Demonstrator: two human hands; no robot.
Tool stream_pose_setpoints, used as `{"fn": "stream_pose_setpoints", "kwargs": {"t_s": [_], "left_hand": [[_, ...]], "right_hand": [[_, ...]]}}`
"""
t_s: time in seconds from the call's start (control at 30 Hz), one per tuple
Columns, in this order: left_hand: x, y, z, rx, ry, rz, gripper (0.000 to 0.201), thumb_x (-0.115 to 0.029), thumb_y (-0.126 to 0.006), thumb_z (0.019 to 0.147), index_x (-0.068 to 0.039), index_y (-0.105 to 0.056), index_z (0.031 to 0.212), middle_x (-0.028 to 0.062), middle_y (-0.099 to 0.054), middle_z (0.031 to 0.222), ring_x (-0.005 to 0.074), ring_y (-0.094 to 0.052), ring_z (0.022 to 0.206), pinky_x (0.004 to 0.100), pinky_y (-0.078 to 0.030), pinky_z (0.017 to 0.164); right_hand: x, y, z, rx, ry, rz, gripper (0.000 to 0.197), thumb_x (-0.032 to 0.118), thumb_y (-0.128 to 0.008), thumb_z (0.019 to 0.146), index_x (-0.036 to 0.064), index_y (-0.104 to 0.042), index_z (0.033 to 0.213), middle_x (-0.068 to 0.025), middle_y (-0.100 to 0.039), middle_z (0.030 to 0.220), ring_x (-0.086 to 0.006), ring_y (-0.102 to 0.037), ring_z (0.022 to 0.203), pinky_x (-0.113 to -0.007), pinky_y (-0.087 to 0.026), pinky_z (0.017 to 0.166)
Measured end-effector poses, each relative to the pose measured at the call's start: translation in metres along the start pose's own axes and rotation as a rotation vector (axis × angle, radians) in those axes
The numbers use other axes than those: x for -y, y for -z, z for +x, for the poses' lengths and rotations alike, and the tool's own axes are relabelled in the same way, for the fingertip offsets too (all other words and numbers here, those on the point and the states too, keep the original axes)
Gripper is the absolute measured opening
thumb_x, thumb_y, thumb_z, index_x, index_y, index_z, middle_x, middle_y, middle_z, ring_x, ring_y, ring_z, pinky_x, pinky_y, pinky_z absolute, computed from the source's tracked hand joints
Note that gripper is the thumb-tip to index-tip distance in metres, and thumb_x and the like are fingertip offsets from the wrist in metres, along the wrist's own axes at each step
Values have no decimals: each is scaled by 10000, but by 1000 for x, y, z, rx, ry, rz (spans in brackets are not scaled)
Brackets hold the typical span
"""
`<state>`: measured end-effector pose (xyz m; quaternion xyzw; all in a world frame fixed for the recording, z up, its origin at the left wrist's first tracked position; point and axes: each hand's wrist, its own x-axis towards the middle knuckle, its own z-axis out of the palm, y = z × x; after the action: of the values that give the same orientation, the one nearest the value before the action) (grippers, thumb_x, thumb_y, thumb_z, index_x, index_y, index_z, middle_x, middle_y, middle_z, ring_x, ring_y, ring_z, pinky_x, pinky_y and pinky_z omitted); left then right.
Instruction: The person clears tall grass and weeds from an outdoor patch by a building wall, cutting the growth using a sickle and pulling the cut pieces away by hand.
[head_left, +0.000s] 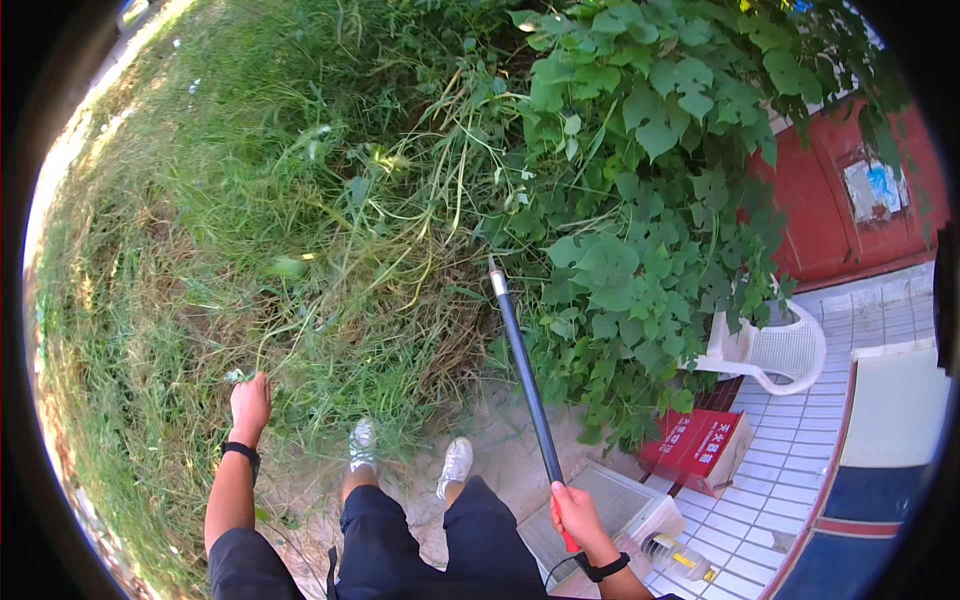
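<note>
My right hand (580, 518) is wrapped round the red-ended grip of a long-handled tool (527, 375) at the lower right. Its dark shaft slants up and away to a silver collar with a narrow metal tip at the edge of the weeds; any blade beyond that cannot be made out. On the left, my left hand (250, 405) is closed around a weed stalk (261, 352), with a small leafy tuft showing beside the fingers. Tall weeds (330, 130) and flattened dry stems (440, 330) spread in front of both hands.
A broad-leaved bush (620, 270) crowds the right side. Beyond it stand a white plastic chair (765, 345) and a red box (695, 448) on tiles. Near my right hand are a flat grille panel (590, 510) and a clear plastic bottle (678, 556). A red door (850, 200) is at far right.
</note>
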<state>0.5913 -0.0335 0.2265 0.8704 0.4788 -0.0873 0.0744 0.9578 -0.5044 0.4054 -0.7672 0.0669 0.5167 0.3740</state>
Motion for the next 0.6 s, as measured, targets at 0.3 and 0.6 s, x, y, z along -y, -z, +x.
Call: {"fn": "stream_pose_setpoints", "kwargs": {"t_s": [0.3, 0.6], "left_hand": [[81, 105, -130, -25, 276, 131, 133, -170, -525, 941, -64, -549, 865, 195, -626, 685, 407, -619, 687, 509, -476, 697], [188, 122, -187, 82, 545, 359, 114, -184, -536, 938, -81, -566, 977, 142, -694, 818, 344, -674, 791, 490, -484, 772]], "right_hand": [[49, 31, -13, 51, 142, -98, 455, 429, -540, 995, 73, -526, 714, 0, -512, 554, -93, -473, 413, -238, -387, 392], [123, 17, 0, 27, 133, -232, 485, 460, -521, 994, 69, -522, 708, -8, -505, 545, -100, -465, 402, -255, -369, 387]]}}
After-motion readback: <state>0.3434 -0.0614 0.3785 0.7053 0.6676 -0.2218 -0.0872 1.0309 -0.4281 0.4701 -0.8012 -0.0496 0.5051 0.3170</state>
